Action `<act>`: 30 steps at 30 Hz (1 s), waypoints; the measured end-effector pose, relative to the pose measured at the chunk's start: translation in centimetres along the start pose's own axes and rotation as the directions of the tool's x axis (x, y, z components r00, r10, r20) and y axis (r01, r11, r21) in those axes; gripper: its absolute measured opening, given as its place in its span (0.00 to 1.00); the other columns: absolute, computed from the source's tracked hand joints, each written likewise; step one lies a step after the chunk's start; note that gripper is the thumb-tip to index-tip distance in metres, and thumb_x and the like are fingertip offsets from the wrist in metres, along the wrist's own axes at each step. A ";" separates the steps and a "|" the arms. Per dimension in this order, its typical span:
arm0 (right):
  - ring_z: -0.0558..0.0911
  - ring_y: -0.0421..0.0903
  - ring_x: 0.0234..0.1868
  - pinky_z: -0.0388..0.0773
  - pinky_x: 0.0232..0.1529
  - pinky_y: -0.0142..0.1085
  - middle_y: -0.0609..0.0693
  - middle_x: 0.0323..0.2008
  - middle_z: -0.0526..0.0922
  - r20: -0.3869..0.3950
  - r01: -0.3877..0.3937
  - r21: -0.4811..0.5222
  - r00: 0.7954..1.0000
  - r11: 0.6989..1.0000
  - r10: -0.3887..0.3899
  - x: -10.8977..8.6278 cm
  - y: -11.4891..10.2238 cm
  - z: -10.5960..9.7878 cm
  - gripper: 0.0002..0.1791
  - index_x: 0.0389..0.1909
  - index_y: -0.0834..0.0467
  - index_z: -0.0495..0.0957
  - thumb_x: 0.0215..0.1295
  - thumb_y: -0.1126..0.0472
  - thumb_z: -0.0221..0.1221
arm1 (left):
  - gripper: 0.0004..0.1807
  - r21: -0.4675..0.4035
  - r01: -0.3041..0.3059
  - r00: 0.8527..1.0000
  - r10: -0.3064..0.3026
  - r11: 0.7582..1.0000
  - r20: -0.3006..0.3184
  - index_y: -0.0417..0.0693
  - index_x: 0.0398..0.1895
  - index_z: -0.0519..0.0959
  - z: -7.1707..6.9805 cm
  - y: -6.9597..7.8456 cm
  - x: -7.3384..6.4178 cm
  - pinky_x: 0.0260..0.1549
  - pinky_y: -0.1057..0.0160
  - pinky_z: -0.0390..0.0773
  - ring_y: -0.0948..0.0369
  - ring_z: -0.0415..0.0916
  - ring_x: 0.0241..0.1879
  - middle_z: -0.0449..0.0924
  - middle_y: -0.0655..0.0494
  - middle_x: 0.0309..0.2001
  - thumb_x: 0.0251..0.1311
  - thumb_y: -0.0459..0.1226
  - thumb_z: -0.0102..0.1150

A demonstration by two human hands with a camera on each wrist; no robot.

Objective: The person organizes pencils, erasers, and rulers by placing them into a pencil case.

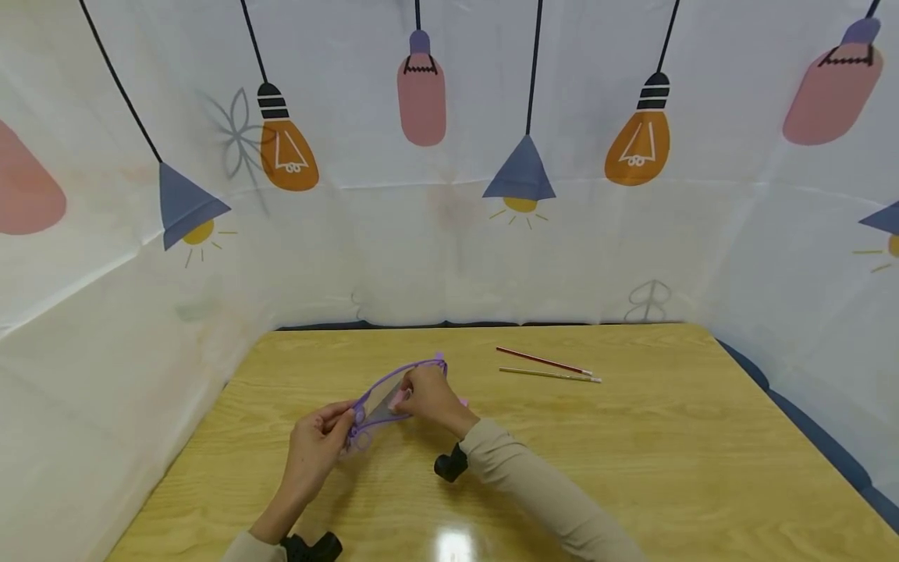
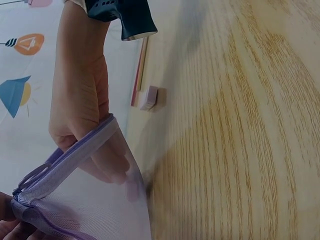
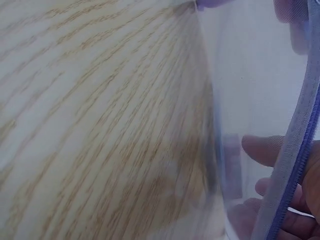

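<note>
A see-through mesh pouch with a purple zipper hangs above the table. My left hand pinches its near left end beside the zipper rings. Through the opening, the fingers of my right hand reach inside, thumb and fingers apart. At those fingertips, near the pouch's lower fold, a small pink block like an eraser shows blurred through the mesh. A second pinkish block lies on the table behind the right hand, mostly hidden by it in the head view.
A red pencil and a gold pencil lie on the wooden table, right of the hands. Something small and purple shows beyond the pouch. Around the table hangs a white cloth printed with lamps.
</note>
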State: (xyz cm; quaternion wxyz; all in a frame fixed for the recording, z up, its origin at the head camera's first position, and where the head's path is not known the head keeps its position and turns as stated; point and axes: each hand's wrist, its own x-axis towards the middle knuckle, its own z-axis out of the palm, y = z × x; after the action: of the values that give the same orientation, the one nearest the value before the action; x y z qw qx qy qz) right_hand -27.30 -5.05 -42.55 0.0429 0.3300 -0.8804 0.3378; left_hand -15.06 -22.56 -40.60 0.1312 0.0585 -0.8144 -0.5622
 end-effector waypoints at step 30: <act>0.83 0.51 0.40 0.77 0.40 0.32 0.57 0.40 0.85 0.002 0.062 0.136 0.998 0.989 -0.063 -0.9 -0.9 -2.4 0.10 0.41 0.66 0.83 0.59 0.68 0.64 | 0.13 -0.040 0.010 1.000 -0.009 0.999 0.026 0.35 0.51 0.81 -0.1 0.3 0.1 0.14 0.68 0.70 0.62 0.78 0.24 0.85 0.44 0.36 0.70 0.34 0.55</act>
State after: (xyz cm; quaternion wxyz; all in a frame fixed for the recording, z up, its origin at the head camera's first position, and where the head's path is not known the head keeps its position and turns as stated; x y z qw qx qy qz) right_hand -26.41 -3.62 -40.45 0.0280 0.3606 -0.8447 0.3945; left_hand -15.09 -22.58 -40.24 0.1192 0.0527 -0.8042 -0.5799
